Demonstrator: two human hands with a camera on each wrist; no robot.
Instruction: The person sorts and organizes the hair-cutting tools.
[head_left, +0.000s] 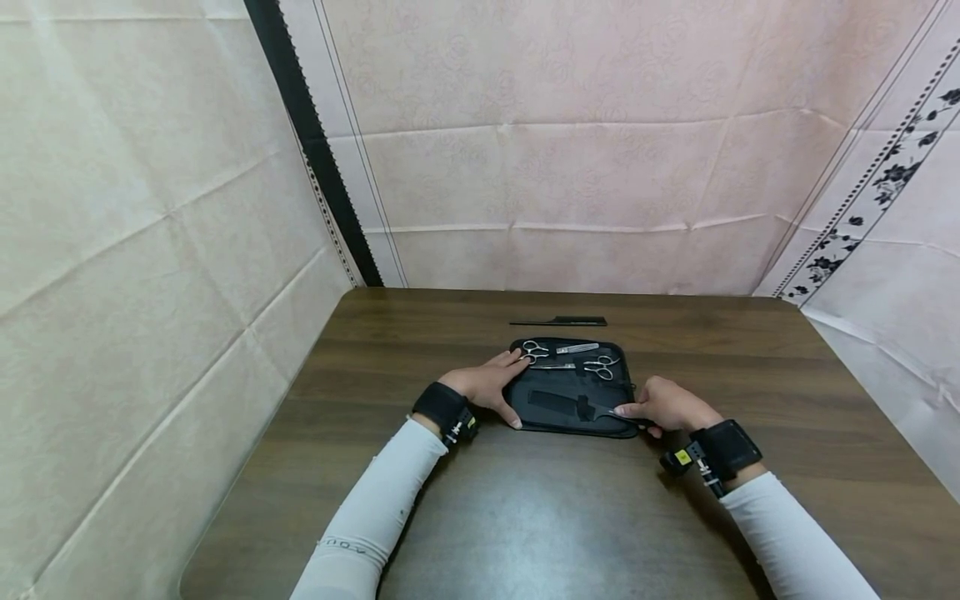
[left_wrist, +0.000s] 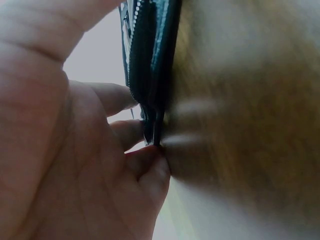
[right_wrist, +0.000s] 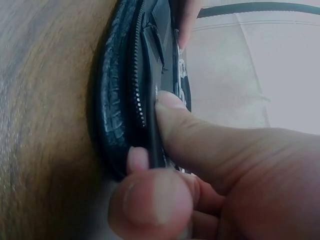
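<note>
A black zip case (head_left: 570,387) lies opened flat on the table, with silver scissors (head_left: 602,367) and other silver tools in its upper half. In its lower half is a black comb (head_left: 551,402), with a strap across it. My right hand (head_left: 671,406) pinches the comb's handle at the case's right end; in the right wrist view the thumb (right_wrist: 172,117) presses on a dark strip beside the zip. My left hand (head_left: 491,385) rests on the left edge of the case, thumb and fingers spread apart. In the left wrist view its fingertips touch the case's edge (left_wrist: 145,65).
A black tail comb (head_left: 570,321) lies on the wooden table (head_left: 525,517) behind the case. Pale cloth (head_left: 585,183) hangs behind the table and along both sides. Both wrists carry black straps with small cameras.
</note>
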